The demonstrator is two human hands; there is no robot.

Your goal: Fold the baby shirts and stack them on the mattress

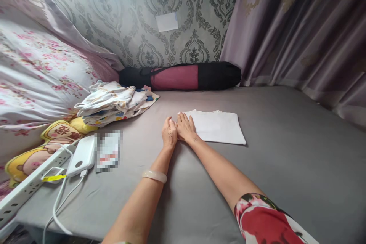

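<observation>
A flat white rectangular cloth (219, 127) lies on the grey bed sheet, with a small round bit at its far edge. Its left end is covered by my right hand (186, 126), which rests palm down with its fingers stretched out. Close against it on the left is my left hand (169, 132), its fingers curled in at the cloth's left end. What those fingers hold, if anything, is hidden. A pale bangle (154, 176) circles my left wrist.
Folded patterned clothes (114, 101) lie at the left, near a yellow plush (23, 167). A power strip (31, 187), a white power bank (82, 155) with cables and a blurred packet (108, 150) sit nearer. A black and maroon long bag (180, 77) lies along the wall; curtains (288, 26) hang right.
</observation>
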